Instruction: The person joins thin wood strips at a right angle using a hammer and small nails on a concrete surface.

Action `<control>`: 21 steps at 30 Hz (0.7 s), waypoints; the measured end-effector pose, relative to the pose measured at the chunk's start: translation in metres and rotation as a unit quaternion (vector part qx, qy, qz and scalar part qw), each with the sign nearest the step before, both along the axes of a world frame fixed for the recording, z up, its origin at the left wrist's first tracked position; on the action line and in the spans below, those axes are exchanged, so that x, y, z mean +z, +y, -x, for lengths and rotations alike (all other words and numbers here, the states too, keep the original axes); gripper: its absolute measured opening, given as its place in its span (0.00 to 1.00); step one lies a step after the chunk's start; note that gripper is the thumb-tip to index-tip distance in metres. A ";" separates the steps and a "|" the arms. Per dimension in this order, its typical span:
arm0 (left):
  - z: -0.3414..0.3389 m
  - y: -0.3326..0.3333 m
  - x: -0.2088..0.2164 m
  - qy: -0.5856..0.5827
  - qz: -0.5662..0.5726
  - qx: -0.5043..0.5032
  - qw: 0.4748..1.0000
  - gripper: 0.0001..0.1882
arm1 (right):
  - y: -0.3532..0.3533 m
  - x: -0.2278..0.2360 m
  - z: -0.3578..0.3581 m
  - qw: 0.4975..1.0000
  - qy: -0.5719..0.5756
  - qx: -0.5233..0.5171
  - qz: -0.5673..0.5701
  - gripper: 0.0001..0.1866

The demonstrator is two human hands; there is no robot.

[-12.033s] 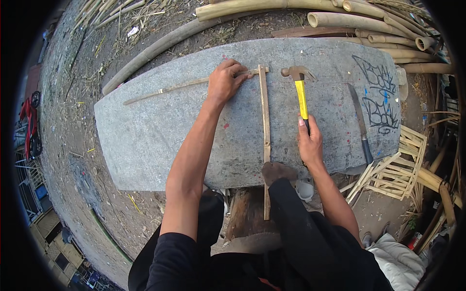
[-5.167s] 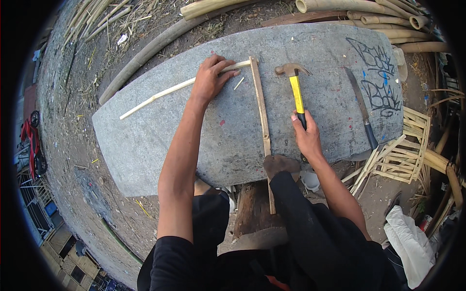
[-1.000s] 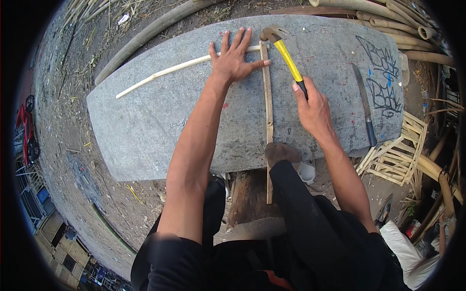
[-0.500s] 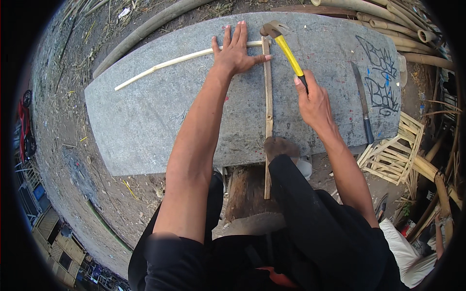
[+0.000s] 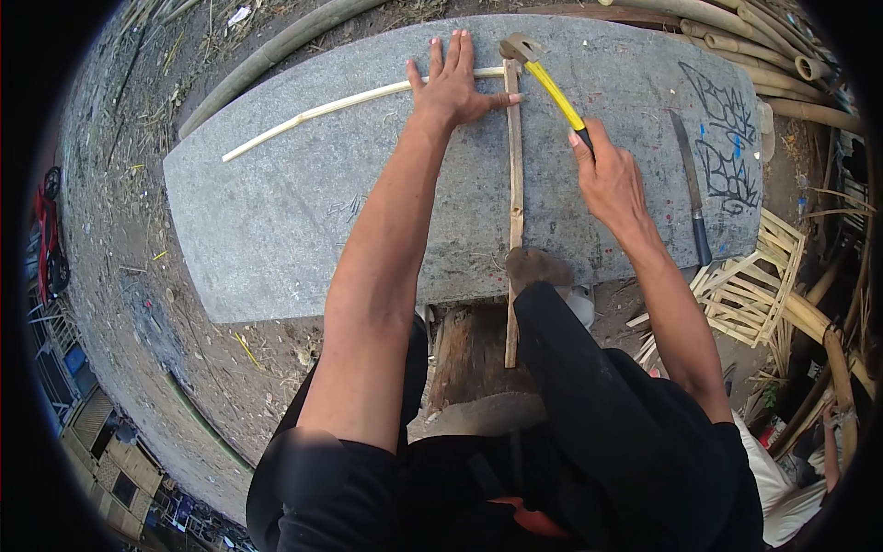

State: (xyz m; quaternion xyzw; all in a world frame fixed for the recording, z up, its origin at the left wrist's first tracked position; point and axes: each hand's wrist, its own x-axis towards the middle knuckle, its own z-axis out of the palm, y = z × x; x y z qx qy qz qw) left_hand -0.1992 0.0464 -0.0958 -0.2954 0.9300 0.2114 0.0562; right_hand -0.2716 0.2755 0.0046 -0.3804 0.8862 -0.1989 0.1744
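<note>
My left hand (image 5: 451, 97) lies flat with its fingers spread, pressing a thin pale bamboo strip (image 5: 322, 113) onto the grey slab. Its thumb reaches across a flat wooden slat (image 5: 516, 175) that runs toward me and meets the strip's right end in a corner. In my right hand (image 5: 612, 179) is a claw hammer (image 5: 555, 96), gripped by the black end of its yellow handle. The hammer's head is at the far end of the slat, over that joint; whether a nail is there is hidden. My foot (image 5: 538, 268) rests on the slat's near part.
The grey slab (image 5: 267, 221) carries a long knife (image 5: 688, 179) at its right. Beyond the right edge lie a lattice of bamboo strips (image 5: 759, 281) and several bamboo poles (image 5: 782, 55). A wooden log (image 5: 469, 354) stands below the slab's near edge. Another person's arm (image 5: 831, 451) shows at lower right.
The view has shifted slightly. My right hand and the hammer have moved a little to the right, with the hammer's head staying by the joint. My left hand keeps its place on the strip.
</note>
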 end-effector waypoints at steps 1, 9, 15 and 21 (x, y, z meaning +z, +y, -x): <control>0.000 0.001 -0.001 -0.002 0.003 0.000 1.000 0.72 | 0.000 0.005 0.003 1.000 -0.013 -0.006 0.028 0.15; -0.001 0.000 -0.002 0.002 0.000 -0.002 1.000 0.71 | -0.017 0.040 0.012 1.000 0.013 0.025 0.012 0.17; 0.002 0.001 0.004 -0.045 -0.002 0.010 0.999 0.71 | 0.000 0.015 0.016 0.997 -0.023 0.000 -0.074 0.20; 0.002 -0.001 0.006 -0.055 -0.010 0.004 0.998 0.71 | 0.002 0.015 0.015 0.999 -0.026 -0.002 -0.046 0.20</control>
